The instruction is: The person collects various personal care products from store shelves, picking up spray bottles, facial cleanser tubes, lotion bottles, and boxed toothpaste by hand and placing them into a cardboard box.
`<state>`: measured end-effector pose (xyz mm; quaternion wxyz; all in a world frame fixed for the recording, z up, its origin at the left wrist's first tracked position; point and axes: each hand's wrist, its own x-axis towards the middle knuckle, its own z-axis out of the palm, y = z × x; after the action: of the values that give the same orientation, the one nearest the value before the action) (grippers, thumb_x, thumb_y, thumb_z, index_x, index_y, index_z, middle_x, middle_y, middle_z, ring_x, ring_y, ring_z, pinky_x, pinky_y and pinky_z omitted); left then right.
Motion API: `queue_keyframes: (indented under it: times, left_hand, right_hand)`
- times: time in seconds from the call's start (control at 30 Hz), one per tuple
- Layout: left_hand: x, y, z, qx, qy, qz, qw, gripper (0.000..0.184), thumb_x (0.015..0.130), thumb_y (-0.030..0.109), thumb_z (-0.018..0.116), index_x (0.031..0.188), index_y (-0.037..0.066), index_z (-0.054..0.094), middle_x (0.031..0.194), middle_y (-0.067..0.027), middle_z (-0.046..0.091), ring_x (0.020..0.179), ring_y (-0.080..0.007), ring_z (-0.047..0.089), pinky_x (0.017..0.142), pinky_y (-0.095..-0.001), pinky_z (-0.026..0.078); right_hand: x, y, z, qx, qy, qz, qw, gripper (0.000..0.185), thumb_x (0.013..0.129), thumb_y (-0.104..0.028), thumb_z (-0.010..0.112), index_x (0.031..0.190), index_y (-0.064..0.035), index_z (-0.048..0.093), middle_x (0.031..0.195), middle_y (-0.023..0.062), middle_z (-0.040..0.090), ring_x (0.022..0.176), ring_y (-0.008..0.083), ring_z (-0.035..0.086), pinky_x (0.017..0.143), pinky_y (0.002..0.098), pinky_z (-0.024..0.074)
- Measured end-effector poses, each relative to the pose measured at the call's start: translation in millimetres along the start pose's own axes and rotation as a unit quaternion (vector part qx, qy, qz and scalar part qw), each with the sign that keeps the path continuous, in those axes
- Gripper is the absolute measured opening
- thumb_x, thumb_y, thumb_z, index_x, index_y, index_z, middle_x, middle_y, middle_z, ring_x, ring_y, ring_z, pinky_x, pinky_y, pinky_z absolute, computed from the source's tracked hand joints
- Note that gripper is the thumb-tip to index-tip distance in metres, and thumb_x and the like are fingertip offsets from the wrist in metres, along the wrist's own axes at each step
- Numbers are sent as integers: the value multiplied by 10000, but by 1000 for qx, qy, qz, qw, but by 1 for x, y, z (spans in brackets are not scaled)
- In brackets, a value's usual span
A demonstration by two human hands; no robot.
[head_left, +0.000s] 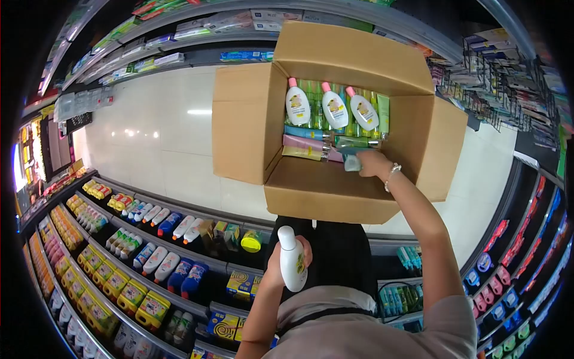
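Note:
My left hand (276,266) is wrapped round a white bottle (292,263) with a white cap, held upright in front of my body. My right hand (373,163) reaches into the open cardboard box (329,197), its fingers closed on a teal tube (353,161) with a pale end. Three white bottles with pink caps, one of them the middle bottle (335,107), lie on green bottles at the box's far side. Nearer lie a pink tube (302,142), a yellow tube (301,152), a blue tube (305,132) and a green tube (357,142).
The box's flaps, such as the left flap (240,122), are folded outward. Shelves of bottles and yellow packs (152,308) run along the lower left. More shelves (508,263) stand at the right, and a rack of hanging goods (502,90) at the upper right.

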<state>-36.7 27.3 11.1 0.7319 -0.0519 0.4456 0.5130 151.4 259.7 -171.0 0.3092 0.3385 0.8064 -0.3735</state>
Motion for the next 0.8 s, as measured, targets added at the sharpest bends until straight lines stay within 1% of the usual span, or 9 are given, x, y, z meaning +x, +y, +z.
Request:
queue_keyframes:
  times: [0.07, 0.2, 0.37, 0.5, 0.63, 0.67, 0.7, 0.77, 0.8]
  left_hand:
    - [7, 5, -2, 14, 6, -36, 999, 410, 811, 417, 372, 674, 38, 441, 552, -84, 447, 498, -187, 436, 494, -275, 341]
    - [21, 9, -11, -72, 3, -55, 996, 332, 797, 334, 428, 684, 25, 468, 581, -79, 452, 508, -167, 460, 489, -254, 369]
    - [37, 16, -17, -54, -29, -57, 997, 373, 818, 361, 375, 673, 28, 457, 581, -74, 443, 508, -170, 448, 488, -267, 368]
    - [45, 20, -11, -82, 15, -36, 996, 374, 816, 375, 378, 716, 25, 461, 617, -77, 459, 538, -170, 462, 508, -272, 373]
    - [54, 36, -1, 57, 97, -43, 993, 416, 826, 441, 364, 803, 41, 480, 713, -84, 509, 636, -179, 505, 593, -305, 414]
    - [57, 38, -6, 26, 61, -57, 996, 408, 856, 418, 348, 900, 34, 480, 792, -83, 534, 726, -182, 527, 659, -320, 435]
    - [57, 36, -3, 0, 153, -79, 985, 409, 887, 386, 320, 1031, 28, 457, 962, -98, 528, 901, -202, 516, 794, -325, 411]
    - [60, 39, 0, 35, 111, -3, 993, 413, 911, 308, 322, 1213, 28, 360, 1174, -118, 432, 1111, -233, 406, 954, -327, 292]
    - [61, 44, 1, 34, 111, -2, 993, 413, 911, 308, 322, 1213, 28, 360, 1174, -118, 432, 1111, -233, 406, 954, -327, 292]
  right_hand:
    - [21, 20, 32, -66, -104, 30, 992, 362, 606, -162, 634, 938, -38, 561, 884, 170, 595, 846, 319, 571, 732, 387, 467]
    - [38, 30, 65, -93, -67, 86, 990, 348, 643, -157, 624, 957, -24, 556, 932, 178, 588, 886, 316, 570, 758, 376, 466]
    - [29, -18, 23, -86, -155, 135, 975, 374, 703, -192, 582, 1030, -25, 509, 963, 186, 575, 897, 319, 562, 765, 373, 461]
    - [-23, -82, -17, 154, 66, -35, 985, 379, 768, -241, 566, 1073, -35, 475, 1025, 159, 551, 903, 284, 564, 778, 361, 446]
    - [-76, -152, -41, 422, 85, -252, 867, 626, 729, -294, 660, 1196, -18, 347, 1094, 144, 486, 1037, 220, 485, 845, 352, 404]
    - [-88, -168, -49, 490, 42, -221, 842, 665, 716, -246, 674, 1230, -28, 312, 1159, 124, 443, 1100, 219, 425, 897, 338, 354]
    - [-96, -182, -55, 556, -2, -188, 810, 713, 704, -198, 689, 1263, -38, 276, 1224, 105, 401, 1163, 219, 366, 949, 323, 303]
    - [-84, -188, -29, 581, 111, -156, 791, 657, 719, -136, 663, 1251, -34, 292, 1224, 89, 396, 1118, 166, 389, 928, 299, 315]
    - [-79, -185, -32, 629, 70, -132, 763, 606, 741, -166, 647, 1233, -35, 319, 1148, 79, 436, 1050, 153, 429, 885, 289, 351]
